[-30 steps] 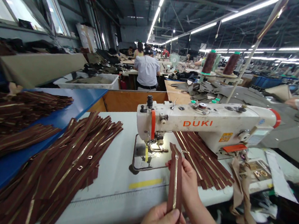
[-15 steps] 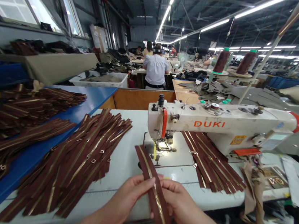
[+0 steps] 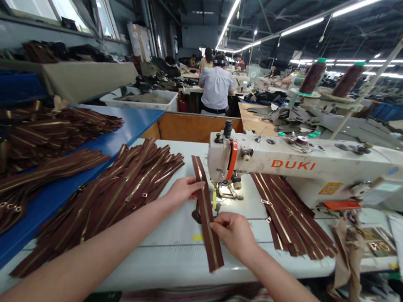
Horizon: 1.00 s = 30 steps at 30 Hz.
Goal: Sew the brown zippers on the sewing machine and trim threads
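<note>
A brown zipper strip (image 3: 205,215) with metal teeth lies slanted in front of the sewing machine (image 3: 295,162), just left of its lit needle area. My left hand (image 3: 185,190) pinches the strip's upper part between thumb and fingers. Lower down, my right hand (image 3: 230,230) grips its right edge with fingertips. The strip's near end hangs free over the pale machine table (image 3: 158,263). On the left of that table lies a fanned pile of brown zippers (image 3: 106,208). More zippers (image 3: 288,220) lie under the machine arm.
Further zipper bundles (image 3: 38,165) cover the blue table (image 3: 138,123) at left. Beige fabric strips (image 3: 347,267) hang at the right edge. Two brown thread cones (image 3: 312,77) stand behind the machine. A person in a light shirt (image 3: 215,86) sits ahead, facing away.
Both hands have moved forward with the strip, towards the needle area. My left hand has slid up along the strip, and the hands are now farther apart.
</note>
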Available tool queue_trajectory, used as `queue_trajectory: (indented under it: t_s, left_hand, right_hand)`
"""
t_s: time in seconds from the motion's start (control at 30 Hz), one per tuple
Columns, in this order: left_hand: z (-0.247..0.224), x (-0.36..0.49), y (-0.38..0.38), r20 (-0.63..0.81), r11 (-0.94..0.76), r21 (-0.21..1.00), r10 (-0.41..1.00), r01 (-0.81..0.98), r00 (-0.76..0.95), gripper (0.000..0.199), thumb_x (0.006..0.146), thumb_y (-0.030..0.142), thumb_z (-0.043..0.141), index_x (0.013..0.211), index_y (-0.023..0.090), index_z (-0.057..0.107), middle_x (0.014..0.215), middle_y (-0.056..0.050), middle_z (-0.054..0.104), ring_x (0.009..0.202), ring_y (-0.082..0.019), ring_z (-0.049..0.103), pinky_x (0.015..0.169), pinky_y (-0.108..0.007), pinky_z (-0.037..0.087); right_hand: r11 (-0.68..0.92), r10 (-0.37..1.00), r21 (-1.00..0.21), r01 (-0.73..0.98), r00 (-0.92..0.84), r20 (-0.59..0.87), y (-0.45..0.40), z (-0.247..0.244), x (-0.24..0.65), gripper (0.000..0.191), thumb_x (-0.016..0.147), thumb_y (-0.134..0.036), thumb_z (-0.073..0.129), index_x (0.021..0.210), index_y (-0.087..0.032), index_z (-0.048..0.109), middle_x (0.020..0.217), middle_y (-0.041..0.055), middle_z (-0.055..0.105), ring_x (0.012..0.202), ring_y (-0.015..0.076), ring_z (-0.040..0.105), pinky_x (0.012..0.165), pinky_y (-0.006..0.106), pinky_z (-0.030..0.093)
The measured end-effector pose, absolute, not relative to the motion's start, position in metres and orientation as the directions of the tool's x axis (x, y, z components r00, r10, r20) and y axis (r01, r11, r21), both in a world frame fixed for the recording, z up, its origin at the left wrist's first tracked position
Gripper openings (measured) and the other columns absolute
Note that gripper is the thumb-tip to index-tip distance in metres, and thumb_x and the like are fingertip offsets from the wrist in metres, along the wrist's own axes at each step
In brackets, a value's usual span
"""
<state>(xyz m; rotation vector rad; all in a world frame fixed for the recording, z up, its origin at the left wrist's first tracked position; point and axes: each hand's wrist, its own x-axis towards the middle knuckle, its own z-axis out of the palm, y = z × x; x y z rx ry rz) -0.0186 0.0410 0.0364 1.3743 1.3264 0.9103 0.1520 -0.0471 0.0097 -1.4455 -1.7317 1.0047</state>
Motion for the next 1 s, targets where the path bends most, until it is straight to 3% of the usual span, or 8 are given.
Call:
queue_trajectory:
  t_s: [0.13, 0.23, 0.33, 0.43, 0.53, 0.63, 0.73, 1.0]
  left_hand:
    - [0.024, -0.011, 0.066, 0.021, -0.037, 0.922, 0.999, 0.386, 0.044, 0.014, 0.074, 0.023, 0.062, 0.084, 0.013, 0.061, 0.072, -0.006, 0.065, 0.068, -0.02, 0.064, 0.069, -0.035, 0.051]
    - [0.017, -0.01, 0.056, 0.182, -0.185, 0.845, 0.982, 0.501, 0.055, 0.019, 0.075, 0.016, 0.057, 0.093, 0.013, 0.062, 0.096, -0.011, 0.065, 0.095, -0.025, 0.061, 0.09, -0.044, 0.046]
    - [0.009, -0.01, 0.027, 0.295, -0.349, 0.751, 0.937, 0.56, 0.187, 0.023, 0.078, 0.015, 0.054, 0.098, 0.015, 0.065, 0.112, -0.01, 0.063, 0.112, -0.025, 0.054, 0.104, -0.046, 0.036]
    - [0.0, -0.009, 0.003, 0.326, -0.469, 0.67, 0.882, 0.575, 0.34, 0.025, 0.081, 0.016, 0.052, 0.102, 0.016, 0.066, 0.116, -0.01, 0.064, 0.115, -0.024, 0.054, 0.105, -0.045, 0.037]
    - [-0.004, -0.008, -0.005, 0.33, -0.581, 0.453, 0.814, 0.676, 0.478, 0.03, 0.087, 0.018, 0.047, 0.111, 0.012, 0.063, 0.122, -0.014, 0.062, 0.119, -0.025, 0.053, 0.105, -0.044, 0.039]
    - [-0.002, -0.008, -0.004, 0.305, -0.607, 0.255, 0.79, 0.753, 0.533, 0.034, 0.089, 0.024, 0.049, 0.117, 0.008, 0.059, 0.126, -0.018, 0.059, 0.12, -0.027, 0.053, 0.103, -0.043, 0.042]
    - [0.001, -0.008, -0.004, 0.292, -0.608, 0.199, 0.785, 0.768, 0.546, 0.036, 0.089, 0.026, 0.052, 0.119, 0.006, 0.058, 0.127, -0.019, 0.058, 0.12, -0.028, 0.053, 0.103, -0.043, 0.042]
    - [-0.002, -0.009, -0.006, 0.334, -0.664, 0.136, 0.729, 0.735, 0.597, 0.034, 0.091, 0.021, 0.051, 0.124, 0.013, 0.056, 0.126, -0.014, 0.06, 0.118, -0.025, 0.055, 0.099, -0.042, 0.046]
  right_hand:
    - [0.183, 0.983, -0.664, 0.725, -0.133, 0.125, -0.026, 0.012, 0.153, 0.018, 0.076, -0.02, 0.065, 0.059, -0.018, 0.061, 0.062, -0.0005, 0.062, 0.06, 0.0132, 0.05, 0.057, 0.025, 0.03]
    - [0.192, 0.98, -0.612, 0.767, -0.111, 0.168, -0.019, 0.008, 0.153, 0.016, 0.077, -0.022, 0.067, 0.061, -0.019, 0.062, 0.067, 0.001, 0.064, 0.066, 0.0154, 0.054, 0.06, 0.025, 0.032]
    - [0.214, 0.974, -0.595, 0.775, -0.126, 0.187, -0.019, 0.005, 0.153, 0.016, 0.077, -0.022, 0.067, 0.063, -0.02, 0.061, 0.07, 0.0012, 0.064, 0.071, 0.0163, 0.056, 0.063, 0.025, 0.034]
    - [0.231, 0.971, -0.586, 0.777, -0.149, 0.185, -0.018, 0.004, 0.154, 0.013, 0.079, -0.022, 0.066, 0.066, -0.02, 0.062, 0.07, 0.001, 0.064, 0.069, 0.016, 0.055, 0.062, 0.025, 0.034]
    - [0.262, 0.964, -0.562, 0.784, -0.182, 0.196, -0.018, 0.005, 0.156, 0.005, 0.081, -0.02, 0.062, 0.077, -0.019, 0.065, 0.074, 0.0022, 0.064, 0.07, 0.0169, 0.055, 0.064, 0.026, 0.036]
    - [0.303, 0.951, -0.536, 0.788, -0.214, 0.223, -0.02, 0.004, 0.158, 0.012, 0.083, -0.014, 0.057, 0.09, -0.017, 0.066, 0.085, 0.0068, 0.067, 0.082, 0.0201, 0.058, 0.074, 0.028, 0.04]
    - [0.349, 0.935, -0.505, 0.789, -0.257, 0.245, -0.023, 0.003, 0.159, 0.02, 0.085, -0.012, 0.053, 0.1, -0.015, 0.066, 0.093, 0.0101, 0.066, 0.091, 0.022, 0.057, 0.08, 0.03, 0.041]
    - [0.428, 0.901, -0.407, 0.807, -0.348, 0.259, -0.027, 0.002, 0.16, 0.02, 0.089, -0.012, 0.048, 0.099, -0.016, 0.065, 0.086, 0.0072, 0.06, 0.085, 0.0198, 0.053, 0.075, 0.028, 0.042]
